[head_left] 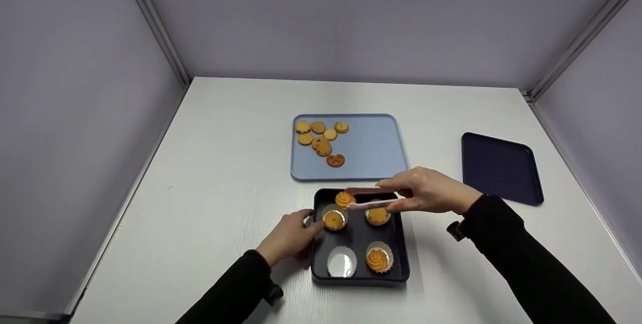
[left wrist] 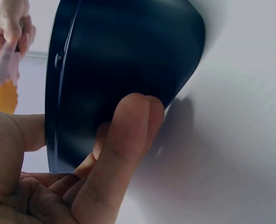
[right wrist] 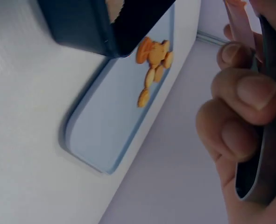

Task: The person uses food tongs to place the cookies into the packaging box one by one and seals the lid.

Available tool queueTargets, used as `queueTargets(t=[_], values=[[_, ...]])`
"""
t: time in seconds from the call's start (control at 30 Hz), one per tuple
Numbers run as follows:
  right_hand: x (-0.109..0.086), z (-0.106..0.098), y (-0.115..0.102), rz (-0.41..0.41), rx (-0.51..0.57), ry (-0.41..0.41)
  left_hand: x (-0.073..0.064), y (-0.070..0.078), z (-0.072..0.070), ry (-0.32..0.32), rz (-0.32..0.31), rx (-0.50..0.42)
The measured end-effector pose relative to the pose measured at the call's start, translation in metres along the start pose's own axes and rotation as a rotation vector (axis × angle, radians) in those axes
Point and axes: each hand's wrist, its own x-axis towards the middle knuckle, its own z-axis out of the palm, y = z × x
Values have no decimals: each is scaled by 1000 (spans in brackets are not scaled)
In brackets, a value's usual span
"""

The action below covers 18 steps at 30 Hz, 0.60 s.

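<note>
1. Right sleeve (head_left: 529,261): long, plain black, matte, lightly creased, reaching the wrist.
2. Small, blocky black gadget (head_left: 456,231), worn just left of the right sleeve's cuff.
3. Left sleeve (head_left: 235,289), left of the right sleeve: matching black.
4. Second small black gadget (head_left: 273,294), also left of the right sleeve, beside the left cuff.
5. Right hand (head_left: 429,191), beyond the right sleeve's end: bare, with short, rounded fingernails (right wrist: 257,91).

Beyond the dark pan (head_left: 358,241), the right fingers (head_left: 401,180) hide one corner of the blue tray (head_left: 373,148); above the pan, the tongs (head_left: 370,205) partly cover a cupped cookie (head_left: 377,217). Flanking the pan, both sleeves (head_left: 531,259) are cut off by the head view's lower edge.
</note>
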Motion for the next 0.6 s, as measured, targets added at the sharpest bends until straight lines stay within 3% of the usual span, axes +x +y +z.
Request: queueTargets(t=[0.6], values=[[10,18,-36,-102,-115,-206,1,-1,0,3,31,13]])
